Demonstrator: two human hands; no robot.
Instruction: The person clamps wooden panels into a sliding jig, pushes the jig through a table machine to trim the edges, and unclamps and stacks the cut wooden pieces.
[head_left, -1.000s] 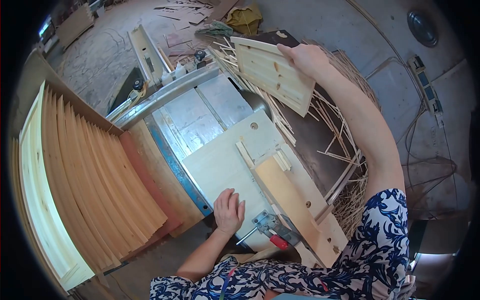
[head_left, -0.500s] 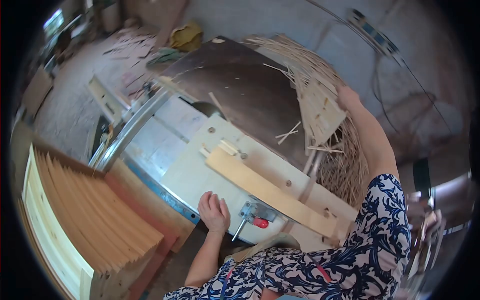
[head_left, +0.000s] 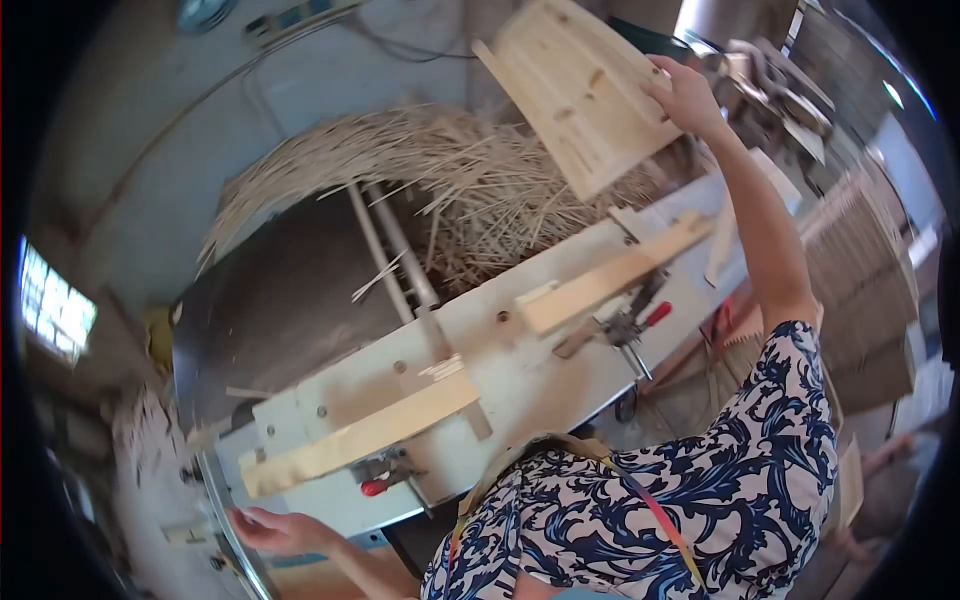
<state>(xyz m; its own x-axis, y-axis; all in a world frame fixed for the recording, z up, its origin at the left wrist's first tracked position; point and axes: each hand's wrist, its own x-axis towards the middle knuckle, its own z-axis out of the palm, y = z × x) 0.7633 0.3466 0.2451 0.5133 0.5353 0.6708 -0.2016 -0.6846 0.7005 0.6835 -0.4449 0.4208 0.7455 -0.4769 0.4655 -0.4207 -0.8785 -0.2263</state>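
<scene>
My right hand (head_left: 690, 97) grips the edge of a pale knotty wooden board (head_left: 580, 95), raised and tilted above a heap of thin wood strips (head_left: 480, 190). My left hand (head_left: 275, 530) is held low at the near left side of a white work board (head_left: 340, 400), fingers loosely stretched and holding nothing. Closest to it are a yellowish wooden fence bar (head_left: 360, 430) and a toggle clamp with a red-tipped handle (head_left: 375, 487). A second wooden bar (head_left: 620, 275) and a second red-handled clamp (head_left: 655, 315) are fixed farther right.
A dark metal machine table (head_left: 280, 300) stands behind the white work board. To the right are stacked boards (head_left: 860, 290) and scrap wood (head_left: 770, 90). A power strip (head_left: 300, 18) with a cable is on the wall. Another person's arm (head_left: 885, 455) shows at far right.
The view has swung to the right. My right hand has lifted the wooden board away from the strip heap. My left hand is now by the left end of the white work board.
</scene>
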